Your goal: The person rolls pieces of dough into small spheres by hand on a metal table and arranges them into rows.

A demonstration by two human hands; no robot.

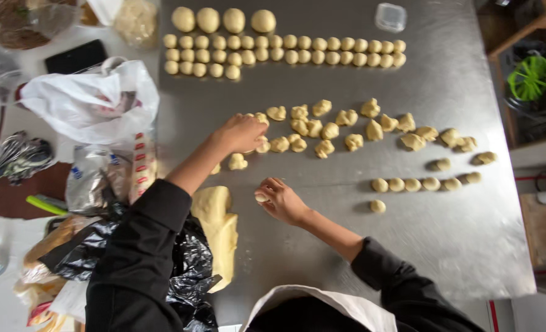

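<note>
My left hand [241, 133] reaches forward and rests on a rough torn dough piece at the left end of a scattered group of torn dough pieces [331, 130] on the steel table [445, 98]. My right hand [280, 200] is nearer to me and pinches a small dough ball [261, 197] in its fingertips. A large slab of pale dough [219, 229] lies by my left sleeve. A short row of rolled balls [415, 184] sits to the right. At the far side lie rows of small rolled balls [285, 51], with several larger balls [222, 19] beyond them.
A white plastic bag [91, 101], foil packets [98, 175] and a black plastic bag [187, 270] crowd the left edge. A whisk [5, 157] lies further left. A small clear container [390, 16] stands at the far right. A wooden shelf with a green tool [530, 77] is off the table's right.
</note>
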